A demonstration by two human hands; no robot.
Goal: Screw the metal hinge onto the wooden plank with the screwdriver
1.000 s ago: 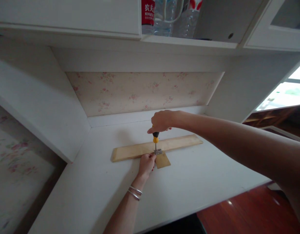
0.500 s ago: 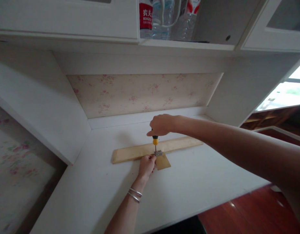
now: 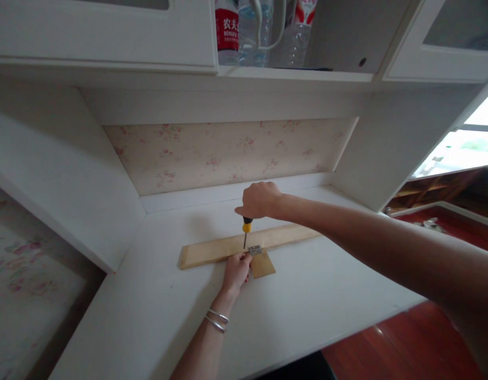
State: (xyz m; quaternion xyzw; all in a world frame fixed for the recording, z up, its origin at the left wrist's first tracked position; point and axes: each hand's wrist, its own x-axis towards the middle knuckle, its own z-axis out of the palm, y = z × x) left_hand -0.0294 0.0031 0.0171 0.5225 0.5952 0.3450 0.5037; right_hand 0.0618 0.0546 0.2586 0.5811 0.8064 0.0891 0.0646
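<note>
Head view shows the right hand (image 3: 259, 199) closed over the top of a yellow-and-black screwdriver (image 3: 246, 231), held upright with its tip near a small metal hinge (image 3: 254, 249) on a long wooden strip (image 3: 212, 250), while the left hand (image 3: 236, 272) pinches at the hinge, though what its fingertips hold is too small to tell. Strip and small wooden piece (image 3: 262, 264) look light, stiff and likely to slide on the smooth white desk (image 3: 149, 306), so pressing down beside the hinge seems wise. Water bottles (image 3: 252, 31) stand on the shelf above, well apart.

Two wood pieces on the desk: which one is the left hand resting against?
The small square wood piece, nearer the person, by the hinge. The left hand touches its left edge; the long strip lies behind it.
</note>
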